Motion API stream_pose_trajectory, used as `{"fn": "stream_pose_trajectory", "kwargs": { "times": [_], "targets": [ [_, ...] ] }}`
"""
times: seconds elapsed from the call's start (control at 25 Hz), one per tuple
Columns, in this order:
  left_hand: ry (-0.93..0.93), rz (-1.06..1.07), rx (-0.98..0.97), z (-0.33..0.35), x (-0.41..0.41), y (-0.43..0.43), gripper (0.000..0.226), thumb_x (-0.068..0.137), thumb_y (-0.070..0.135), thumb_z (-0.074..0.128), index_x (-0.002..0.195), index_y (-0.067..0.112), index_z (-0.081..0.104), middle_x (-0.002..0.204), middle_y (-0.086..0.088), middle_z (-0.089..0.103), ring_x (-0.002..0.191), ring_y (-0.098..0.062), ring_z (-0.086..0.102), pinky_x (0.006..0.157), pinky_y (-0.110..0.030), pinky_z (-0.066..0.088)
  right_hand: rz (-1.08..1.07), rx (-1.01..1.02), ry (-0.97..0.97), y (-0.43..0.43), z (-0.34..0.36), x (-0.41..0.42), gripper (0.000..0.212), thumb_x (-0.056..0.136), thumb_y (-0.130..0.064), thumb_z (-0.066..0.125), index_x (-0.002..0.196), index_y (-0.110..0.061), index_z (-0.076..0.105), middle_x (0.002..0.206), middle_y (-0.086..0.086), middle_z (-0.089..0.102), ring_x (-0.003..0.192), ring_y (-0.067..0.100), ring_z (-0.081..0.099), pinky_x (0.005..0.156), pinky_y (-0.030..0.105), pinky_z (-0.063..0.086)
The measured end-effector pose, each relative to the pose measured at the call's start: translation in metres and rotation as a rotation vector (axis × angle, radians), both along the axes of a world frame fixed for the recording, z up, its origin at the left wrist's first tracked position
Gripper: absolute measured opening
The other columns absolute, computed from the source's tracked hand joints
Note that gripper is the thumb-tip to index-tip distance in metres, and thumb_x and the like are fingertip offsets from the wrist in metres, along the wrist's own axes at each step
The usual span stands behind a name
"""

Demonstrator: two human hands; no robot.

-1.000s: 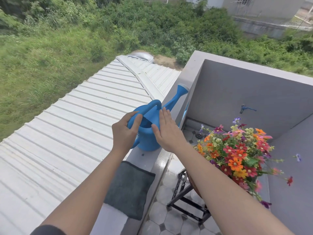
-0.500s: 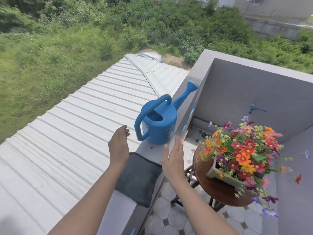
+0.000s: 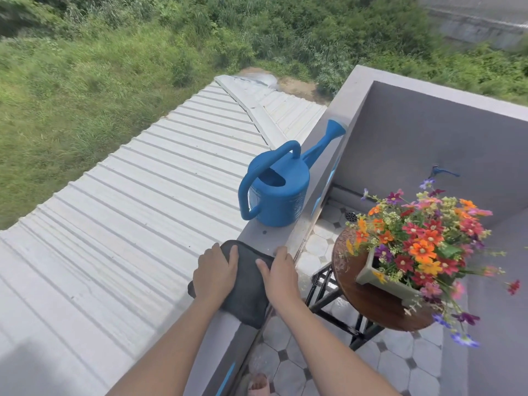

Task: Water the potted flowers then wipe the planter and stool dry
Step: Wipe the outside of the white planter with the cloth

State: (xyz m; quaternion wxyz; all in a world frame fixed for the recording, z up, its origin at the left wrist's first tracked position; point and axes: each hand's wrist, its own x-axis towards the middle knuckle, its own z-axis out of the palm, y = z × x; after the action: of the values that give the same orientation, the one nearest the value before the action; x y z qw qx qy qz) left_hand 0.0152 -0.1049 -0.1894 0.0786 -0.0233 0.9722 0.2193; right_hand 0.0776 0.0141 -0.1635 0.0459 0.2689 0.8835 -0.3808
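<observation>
Grass (image 3: 85,90) and shrubs fill the far left, and below them a white ribbed roof (image 3: 137,212) slopes toward us. Right of the roof runs a grey ledge (image 3: 257,238), the top of a balcony wall. On it lies a dark cloth (image 3: 248,295), one corner hanging over the inner edge.

Our hands are both on the cloth. Our left hand (image 3: 215,274) lies palm down on its left part, fingers flat and spread toward the far edge. Our right hand (image 3: 278,277) lies on its right part, thumb on the fabric, fingers over the ledge's inner side. Neither hand has closed round the cloth; both rest on it loosely, near each other but not touching.

Farther along the ledge a blue can (image 3: 275,192) stands upright, apart from the cloth, its handle toward the roof and its spout pointing away along the wall.

Right of the wall, down on the tiled floor (image 3: 288,364), a round wooden stool (image 3: 371,304) stands on black legs. Its top looks wet and glossy. A pale planter (image 3: 383,281) sits on it, filled with red, orange, pink and purple flowers (image 3: 425,241) that spill over its right side. A blue tap (image 3: 441,171) juts from the grey wall behind, and a floor drain (image 3: 350,215) lies between the wall and the stool.
</observation>
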Motion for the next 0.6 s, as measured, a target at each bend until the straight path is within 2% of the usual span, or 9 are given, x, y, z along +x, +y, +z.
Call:
{"fn": "stream_pose_trajectory", "kwargs": {
  "times": [0.12,0.2,0.32,0.44,0.52,0.6],
  "targets": [
    [0.066,-0.001,-0.035,0.003,0.002,0.001,0.051,0.092,0.053,0.034,0.099,0.008,0.056,0.096,-0.01,0.061,0.096,-0.032,0.056,0.075,-0.044,0.049,0.008,0.034,0.001,-0.002,0.001,-0.003,0.026,0.097,-0.031,0.047,0.108,-0.007,0.049,0.102,0.01,0.058,0.089,0.026,0.055,0.066,0.031,0.036],
    [0.033,-0.004,-0.045,0.002,0.001,0.0,0.056,0.091,0.057,0.033,0.099,0.006,0.057,0.098,-0.011,0.06,0.099,-0.032,0.055,0.076,-0.044,0.049,0.016,0.058,0.045,-0.002,0.0,-0.002,0.022,0.099,-0.028,0.044,0.104,-0.008,0.052,0.1,0.008,0.057,0.085,0.023,0.05,0.066,0.03,0.035],
    [-0.037,0.018,-0.037,0.005,-0.002,-0.003,0.064,0.089,0.063,0.031,0.096,0.007,0.059,0.099,-0.011,0.059,0.103,-0.031,0.051,0.076,-0.04,0.046,0.01,0.089,0.144,-0.005,-0.002,0.004,0.023,0.1,-0.025,0.042,0.108,-0.009,0.055,0.104,0.008,0.053,0.089,0.022,0.05,0.073,0.031,0.04],
    [0.07,-0.004,-0.024,0.009,0.006,-0.008,0.057,0.09,0.061,0.033,0.086,0.009,0.056,0.089,-0.008,0.061,0.097,-0.03,0.051,0.067,-0.04,0.048,-0.014,0.128,0.237,-0.012,0.004,0.01,0.023,0.099,-0.026,0.043,0.104,-0.008,0.055,0.102,0.007,0.051,0.085,0.024,0.052,0.071,0.032,0.042],
    [0.146,0.0,0.017,0.015,0.015,-0.01,0.053,0.089,0.059,0.035,0.083,0.01,0.053,0.083,-0.008,0.058,0.094,-0.029,0.05,0.063,-0.04,0.048,-0.02,0.137,0.267,-0.013,0.009,0.016,0.024,0.099,-0.027,0.042,0.105,-0.007,0.054,0.102,0.005,0.049,0.08,0.022,0.05,0.067,0.029,0.037],
    [0.165,0.011,0.07,0.026,0.024,-0.009,0.05,0.089,0.059,0.036,0.076,0.013,0.048,0.076,-0.006,0.056,0.087,-0.028,0.051,0.062,-0.039,0.047,-0.083,0.059,0.344,-0.01,0.016,0.026,0.023,0.099,-0.026,0.045,0.108,-0.007,0.056,0.101,0.002,0.047,0.08,0.014,0.046,0.069,0.023,0.033]
  ]
}}
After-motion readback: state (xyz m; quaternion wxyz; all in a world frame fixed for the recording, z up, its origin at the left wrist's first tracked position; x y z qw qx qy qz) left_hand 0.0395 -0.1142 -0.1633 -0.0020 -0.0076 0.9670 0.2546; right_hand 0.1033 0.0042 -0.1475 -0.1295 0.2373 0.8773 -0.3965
